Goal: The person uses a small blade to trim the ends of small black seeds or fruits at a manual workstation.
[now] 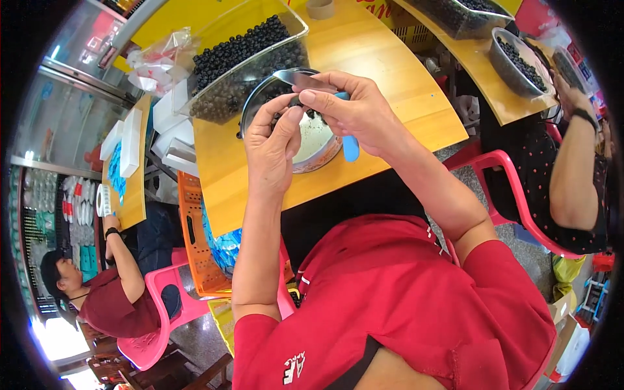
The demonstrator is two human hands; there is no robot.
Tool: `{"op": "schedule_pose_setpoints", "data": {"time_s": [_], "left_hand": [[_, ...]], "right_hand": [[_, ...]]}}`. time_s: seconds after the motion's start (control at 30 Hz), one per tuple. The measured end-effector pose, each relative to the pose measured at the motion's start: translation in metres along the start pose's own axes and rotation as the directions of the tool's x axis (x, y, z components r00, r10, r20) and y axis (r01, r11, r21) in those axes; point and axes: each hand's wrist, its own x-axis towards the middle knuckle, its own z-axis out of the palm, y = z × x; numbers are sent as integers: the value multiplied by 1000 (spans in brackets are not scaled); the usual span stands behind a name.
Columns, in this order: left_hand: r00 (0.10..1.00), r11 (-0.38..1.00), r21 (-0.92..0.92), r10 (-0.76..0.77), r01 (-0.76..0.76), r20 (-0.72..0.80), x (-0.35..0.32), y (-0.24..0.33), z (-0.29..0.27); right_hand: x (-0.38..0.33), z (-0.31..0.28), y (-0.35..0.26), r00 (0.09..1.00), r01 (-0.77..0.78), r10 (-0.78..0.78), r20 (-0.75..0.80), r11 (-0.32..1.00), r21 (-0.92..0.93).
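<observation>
Above a round bowl (325, 158), my hands meet with their fingertips close together. My right hand (361, 110) is closed around a knife with a blue handle (351, 148); its metal blade (289, 77) points to the left over my left fingers. My left hand (276, 140) pinches a small dark ball, mostly hidden by the fingers. Several dark bits and a pale surface show inside the bowl, partly covered by my hands. Just behind and left of the bowl stands a clear plastic bin (302, 25) heaped with small dark round balls (244, 49).
The wooden table (396, 84) holds the bin and bowl. An orange crate (188, 214) stands at its left. A person (123, 286) sits at the left; another person's arm (575, 169) reaches to a bowl of dark balls (520, 65) on the right table.
</observation>
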Motion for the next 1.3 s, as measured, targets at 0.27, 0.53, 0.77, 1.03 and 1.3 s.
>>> {"op": "schedule_pose_setpoints", "data": {"time_s": [0.27,0.53,0.77,1.03,1.3], "left_hand": [[997,1000,-9,9,-8,75,-5,0,-9],[996,996,-87,-19,27,91,-8,-8,-7],[995,970,-224,-102,96,-18,-12,-4,4],[995,963,-251,-93,101,42,-10,-6,2],[985,914,-367,-156,174,77,-11,-5,4]], "right_hand": [[-1,1,-5,996,-53,54,65,998,-15],[-2,0,0,995,-57,59,80,998,-27],[-7,-1,-1,992,102,-87,93,980,-171],[-7,-3,9,947,319,-282,152,876,-361],[-7,-8,4,980,175,-138,142,940,-293]]}}
